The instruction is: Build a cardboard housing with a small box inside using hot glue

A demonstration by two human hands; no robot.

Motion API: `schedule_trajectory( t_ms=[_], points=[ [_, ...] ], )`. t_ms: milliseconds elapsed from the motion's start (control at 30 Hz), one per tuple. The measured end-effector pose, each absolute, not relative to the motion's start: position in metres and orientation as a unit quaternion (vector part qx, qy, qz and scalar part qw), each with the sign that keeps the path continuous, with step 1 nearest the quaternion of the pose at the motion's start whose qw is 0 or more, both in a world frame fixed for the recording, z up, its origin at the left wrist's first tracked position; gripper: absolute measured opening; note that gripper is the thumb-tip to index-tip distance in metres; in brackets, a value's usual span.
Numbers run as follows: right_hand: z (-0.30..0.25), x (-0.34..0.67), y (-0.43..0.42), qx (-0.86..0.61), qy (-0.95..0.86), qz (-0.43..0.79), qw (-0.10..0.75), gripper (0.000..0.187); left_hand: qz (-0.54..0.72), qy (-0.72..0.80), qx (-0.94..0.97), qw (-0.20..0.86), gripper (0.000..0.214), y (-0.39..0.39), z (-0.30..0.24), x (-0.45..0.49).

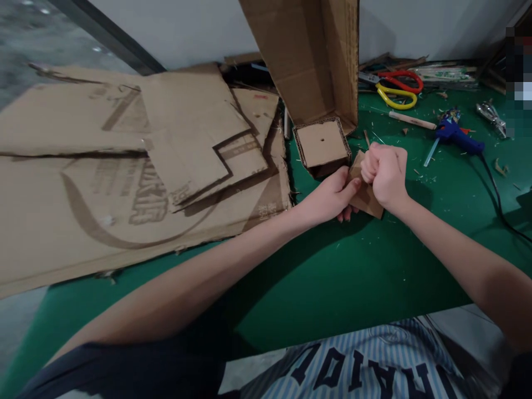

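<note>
Cardboard panel (371,203) looks unfinished, pinched in the left hand (332,194), right hand (386,173) fisted over it; cardboard box (326,148) already has a hole.

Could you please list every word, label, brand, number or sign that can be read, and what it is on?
"O" and "I": striped shirt; its other letters are uncertain.
Large characters on the big cardboard sheet: too blurred.
Red print on a smaller cardboard piece: too small.
Green print on the clear packet: too blurred.
Other cardboard print: unreadable.
</note>
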State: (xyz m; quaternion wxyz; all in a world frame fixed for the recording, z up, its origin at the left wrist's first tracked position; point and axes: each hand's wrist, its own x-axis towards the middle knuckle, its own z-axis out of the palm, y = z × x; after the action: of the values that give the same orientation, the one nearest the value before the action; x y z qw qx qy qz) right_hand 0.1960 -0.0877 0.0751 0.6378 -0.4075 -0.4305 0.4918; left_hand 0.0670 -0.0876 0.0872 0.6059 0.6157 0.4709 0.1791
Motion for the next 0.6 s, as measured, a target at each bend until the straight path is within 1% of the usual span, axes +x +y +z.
schedule_trajectory(
  t_ms=[267,500,600],
  points=[
    [0.076,0.193,-0.092,-0.373,-0.405,0.526,0.648,0.060,0.234,0.494,0.610,0.574,0.026,-0.093,0.083,0.068],
    [0.085,0.195,-0.093,-0.353,-0.357,0.548,0.669,0.059,0.234,0.479,0.635,0.559,0.026,-0.092,0.083,0.067],
    [0.097,0.204,-0.093,-0.330,-0.394,0.526,0.678,0.061,0.227,0.466,0.648,0.558,0.024,-0.092,0.082,0.064]
  ],
)
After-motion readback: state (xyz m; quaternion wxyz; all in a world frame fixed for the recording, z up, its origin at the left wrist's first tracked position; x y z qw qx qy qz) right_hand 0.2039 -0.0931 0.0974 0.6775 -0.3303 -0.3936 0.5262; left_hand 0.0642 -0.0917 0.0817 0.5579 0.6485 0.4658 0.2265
